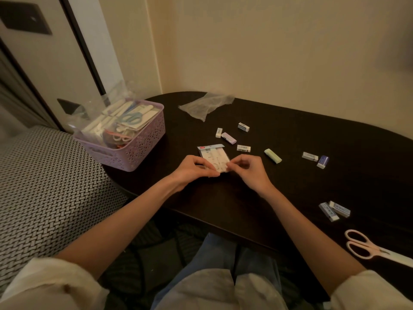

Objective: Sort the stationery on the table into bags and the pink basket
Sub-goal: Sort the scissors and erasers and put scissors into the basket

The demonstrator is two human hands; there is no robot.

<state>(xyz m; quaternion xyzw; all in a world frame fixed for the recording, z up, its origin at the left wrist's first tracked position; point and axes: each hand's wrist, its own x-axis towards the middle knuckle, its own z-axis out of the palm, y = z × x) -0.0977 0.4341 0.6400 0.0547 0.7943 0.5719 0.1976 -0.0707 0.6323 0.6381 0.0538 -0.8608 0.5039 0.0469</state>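
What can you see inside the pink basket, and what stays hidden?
Inside the pink basket: blue-handled scissors, pink-handled scissors, and white packets in clear bags. Anything beneath these is covered and cannot be seen.

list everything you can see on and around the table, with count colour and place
basket: 1, pink, table's left end, full of packed stationery
clear bag: 1, transparent, far side of table
packet: 1, white, table centre, pinched by both hands
white erasers: 8, white with blue sleeves, scattered centre to right
purple eraser: 1, lilac, behind the packet
green eraser: 1, pale green, right of the packet
scissors: 1, pink handles, near right edge
table: 1, dark brown
woven seat: 1, black and white, left of table
left hand: grips packet
right hand: pinches packet
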